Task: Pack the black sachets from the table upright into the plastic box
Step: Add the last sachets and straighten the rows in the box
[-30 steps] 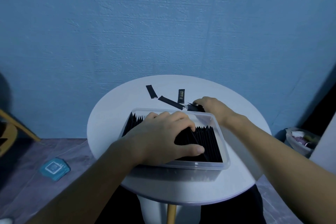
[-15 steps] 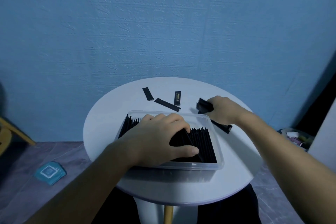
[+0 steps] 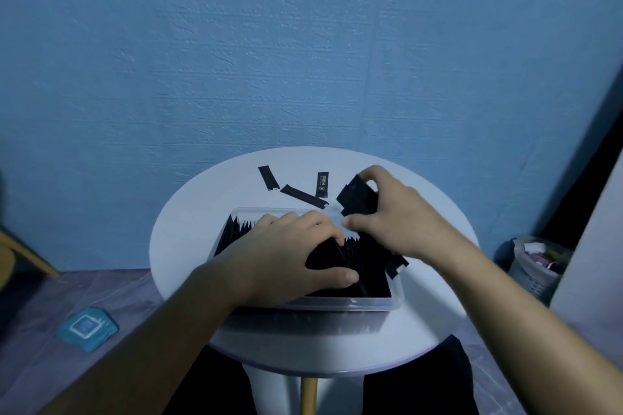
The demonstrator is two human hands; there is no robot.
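Observation:
A clear plastic box [image 3: 350, 304] sits on the round white table [image 3: 188, 239], packed with upright black sachets [image 3: 364, 266]. My left hand [image 3: 290, 256] lies over the row, fingers curled into a gap between the sachets, thumb along the front. My right hand [image 3: 401, 216] grips a bundle of black sachets [image 3: 357, 199] above the box's right half; their lower ends reach past its right rim. Three loose sachets lie on the table behind the box: one at the left [image 3: 268, 177], one slanted in the middle [image 3: 303, 196], one with gold print [image 3: 322, 184].
A blue wall rises right behind the table. On the floor at the left lies a blue packet [image 3: 87, 327], with a wooden chair edge [image 3: 27, 256] beyond it. A basket of clutter [image 3: 536, 263] stands on the floor at the right.
My right hand has lifted the bundle of sachets off the table and carried it left, over the box. The left hand has stayed on the packed row.

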